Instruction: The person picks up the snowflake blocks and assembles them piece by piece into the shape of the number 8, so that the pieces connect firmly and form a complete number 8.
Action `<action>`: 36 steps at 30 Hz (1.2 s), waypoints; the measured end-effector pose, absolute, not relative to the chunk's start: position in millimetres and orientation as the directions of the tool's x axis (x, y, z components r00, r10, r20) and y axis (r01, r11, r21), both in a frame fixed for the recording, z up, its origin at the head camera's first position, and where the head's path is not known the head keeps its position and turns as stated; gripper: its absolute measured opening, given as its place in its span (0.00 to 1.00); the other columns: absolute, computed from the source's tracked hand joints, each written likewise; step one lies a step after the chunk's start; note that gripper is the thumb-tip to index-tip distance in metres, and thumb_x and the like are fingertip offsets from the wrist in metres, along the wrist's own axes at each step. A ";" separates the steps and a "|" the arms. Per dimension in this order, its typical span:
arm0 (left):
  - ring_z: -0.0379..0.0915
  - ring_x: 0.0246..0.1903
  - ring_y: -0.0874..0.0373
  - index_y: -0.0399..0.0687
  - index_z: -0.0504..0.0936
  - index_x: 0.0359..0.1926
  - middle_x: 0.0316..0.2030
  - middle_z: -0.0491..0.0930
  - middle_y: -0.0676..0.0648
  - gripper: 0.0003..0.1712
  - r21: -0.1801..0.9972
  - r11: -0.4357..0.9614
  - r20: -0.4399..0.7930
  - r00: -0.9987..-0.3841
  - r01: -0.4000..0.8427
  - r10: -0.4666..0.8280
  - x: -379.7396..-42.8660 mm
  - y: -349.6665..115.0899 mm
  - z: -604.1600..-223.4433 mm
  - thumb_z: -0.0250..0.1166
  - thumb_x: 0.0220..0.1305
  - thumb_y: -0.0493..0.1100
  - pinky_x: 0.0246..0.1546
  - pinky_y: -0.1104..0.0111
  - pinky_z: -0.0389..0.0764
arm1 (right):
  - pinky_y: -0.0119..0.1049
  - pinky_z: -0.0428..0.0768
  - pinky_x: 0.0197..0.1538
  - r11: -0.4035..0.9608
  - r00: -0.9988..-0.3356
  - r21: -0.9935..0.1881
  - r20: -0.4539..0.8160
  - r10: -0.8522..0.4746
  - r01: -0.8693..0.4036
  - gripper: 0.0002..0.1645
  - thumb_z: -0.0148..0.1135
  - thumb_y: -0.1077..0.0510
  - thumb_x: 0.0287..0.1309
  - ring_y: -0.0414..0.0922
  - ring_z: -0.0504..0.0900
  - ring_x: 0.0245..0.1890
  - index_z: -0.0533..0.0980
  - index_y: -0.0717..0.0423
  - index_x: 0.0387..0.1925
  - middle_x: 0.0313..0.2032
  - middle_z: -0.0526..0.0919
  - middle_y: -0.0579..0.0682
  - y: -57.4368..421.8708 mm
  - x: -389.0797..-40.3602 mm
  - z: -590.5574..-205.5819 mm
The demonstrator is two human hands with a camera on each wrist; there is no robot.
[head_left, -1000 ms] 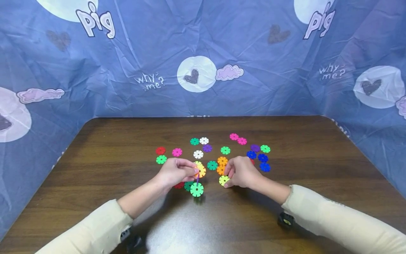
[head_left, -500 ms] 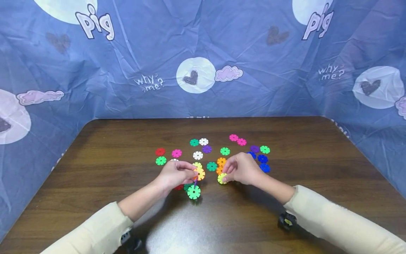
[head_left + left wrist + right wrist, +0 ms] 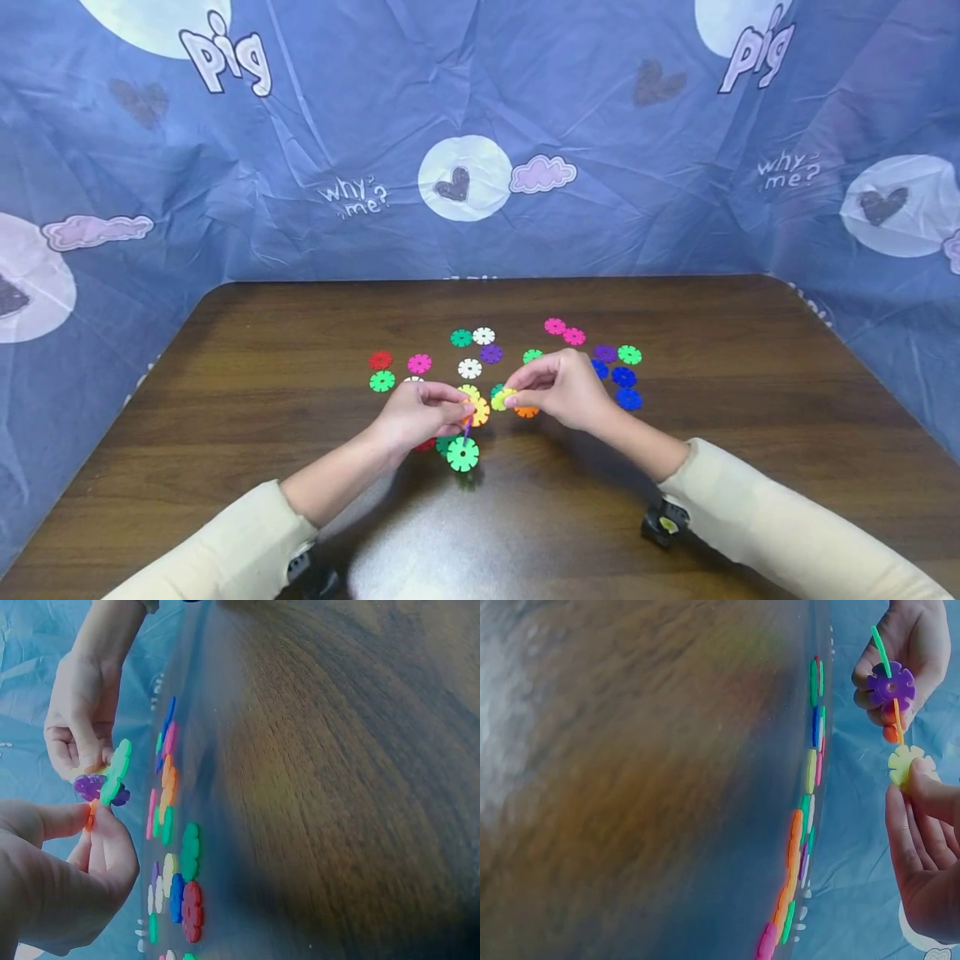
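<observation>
Yellow disc (image 3: 904, 762), in right hand (image 3: 567, 390), between thumb and fingertips

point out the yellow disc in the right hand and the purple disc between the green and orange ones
Yellow disc (image 3: 905, 763), right wrist view: on its uncovered face.
Purple disc (image 3: 899, 686), right wrist view: on its face beside the centre.

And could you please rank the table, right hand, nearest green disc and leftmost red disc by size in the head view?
1. Table
2. Right hand
3. Nearest green disc
4. Leftmost red disc
Nearness to the camera may enlarge the green disc.
</observation>
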State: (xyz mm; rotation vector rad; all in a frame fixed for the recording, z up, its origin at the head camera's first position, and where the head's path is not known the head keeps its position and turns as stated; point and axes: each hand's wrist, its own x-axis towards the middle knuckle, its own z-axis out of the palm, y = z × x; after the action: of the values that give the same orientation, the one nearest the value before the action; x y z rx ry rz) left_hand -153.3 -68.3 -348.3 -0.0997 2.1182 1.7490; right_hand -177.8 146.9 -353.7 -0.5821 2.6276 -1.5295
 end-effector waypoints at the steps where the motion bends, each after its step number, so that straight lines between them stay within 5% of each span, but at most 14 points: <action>1: 0.81 0.27 0.64 0.30 0.82 0.46 0.30 0.86 0.48 0.15 0.930 0.216 -0.340 -0.921 -0.298 0.192 -153.5 -68.1 -348.3 0.67 0.60 0.37 0.41 0.67 0.86 | 0.28 0.84 0.30 0.438 -0.928 -0.848 0.151 -0.342 -0.300 0.08 0.76 0.61 0.43 0.38 0.85 0.24 0.85 0.60 0.28 0.27 0.88 0.56 146.4 -177.9 -353.9; 12: 0.80 0.25 0.65 0.29 0.83 0.43 0.30 0.87 0.44 0.13 0.933 0.214 -0.327 -0.929 -0.289 0.172 -153.1 -63.8 -347.1 0.67 0.58 0.34 0.37 0.68 0.86 | 0.28 0.84 0.30 0.414 -0.924 -0.855 0.174 -0.341 -0.313 0.07 0.77 0.64 0.40 0.35 0.84 0.24 0.85 0.61 0.26 0.27 0.88 0.57 140.1 -176.3 -354.4; 22: 0.73 0.19 0.66 0.26 0.83 0.40 0.18 0.82 0.53 0.12 0.933 0.158 -0.345 -0.930 -0.325 0.129 -149.4 -60.2 -344.1 0.67 0.55 0.31 0.25 0.76 0.75 | 0.28 0.81 0.25 0.384 -0.902 -0.839 0.254 -0.348 -0.385 0.06 0.77 0.63 0.40 0.32 0.82 0.21 0.86 0.60 0.23 0.25 0.88 0.56 136.5 -169.0 -351.6; 30: 0.78 0.26 0.65 0.30 0.82 0.45 0.25 0.84 0.51 0.14 0.927 0.198 -0.359 -0.907 -0.319 0.221 -152.7 -66.1 -336.5 0.66 0.59 0.35 0.35 0.73 0.84 | 0.31 0.83 0.27 0.374 -0.881 -0.837 0.235 -0.411 -0.398 0.07 0.77 0.61 0.42 0.47 0.86 0.24 0.86 0.58 0.27 0.27 0.88 0.55 140.3 -172.7 -337.5; 36: 0.80 0.29 0.64 0.33 0.82 0.46 0.30 0.86 0.49 0.15 0.934 0.250 -0.323 -0.902 -0.255 0.286 -156.5 -68.7 -329.4 0.66 0.61 0.39 0.43 0.67 0.85 | 0.30 0.86 0.37 0.344 -0.813 -0.803 0.272 -0.514 -0.487 0.07 0.75 0.62 0.43 0.39 0.88 0.30 0.86 0.59 0.28 0.29 0.89 0.54 145.8 -182.4 -326.2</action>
State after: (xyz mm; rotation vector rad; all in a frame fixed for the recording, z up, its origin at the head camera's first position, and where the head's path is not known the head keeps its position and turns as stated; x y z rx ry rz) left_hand -156.5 -68.7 -329.4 0.0287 2.0985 1.6926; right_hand -182.4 145.8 -326.2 -0.9504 2.5521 -1.5082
